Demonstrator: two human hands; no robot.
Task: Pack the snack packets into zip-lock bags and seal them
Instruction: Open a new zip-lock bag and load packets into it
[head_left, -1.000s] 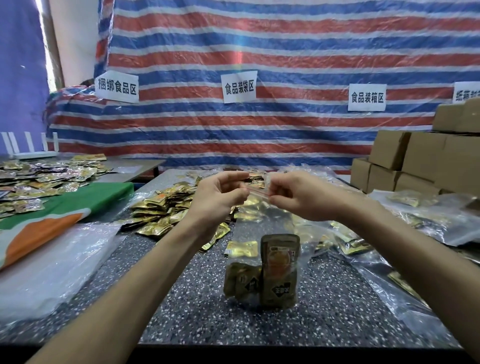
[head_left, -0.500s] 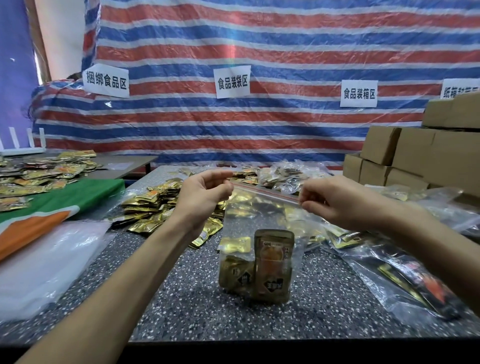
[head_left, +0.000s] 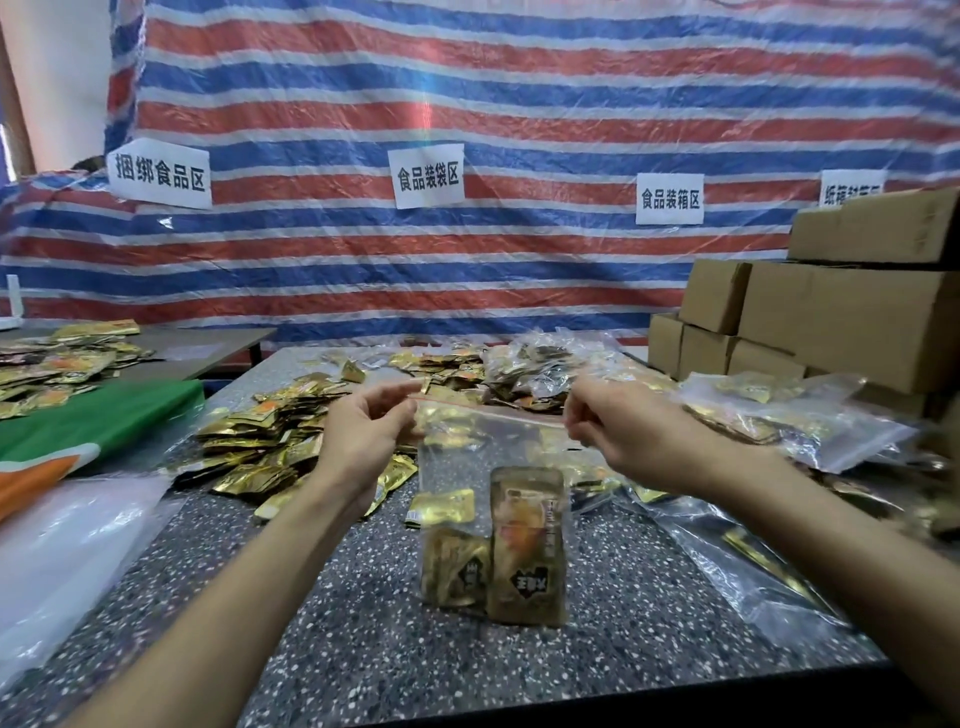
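A red, white and blue striped tarp (head_left: 519, 78) hangs across the whole rear. Four white paper signs (head_left: 429, 175) with black characters are stuck on it in a row. The rightmost is partly hidden behind brown cardboard boxes (head_left: 831, 317) stacked at the right. A dark speckled bench (head_left: 363, 649) fills the foreground. At its left lies a green and orange cloth (head_left: 93, 415), and beyond that stands a second, grey bench (head_left: 218, 343).

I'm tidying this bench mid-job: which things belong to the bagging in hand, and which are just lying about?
In the job: zip-lock bag, pinched at its top by left hand and right hand; snack packets inside it; pile of loose packets.
Lying about: cardboard boxes; green cloth; paper signs; striped tarp.
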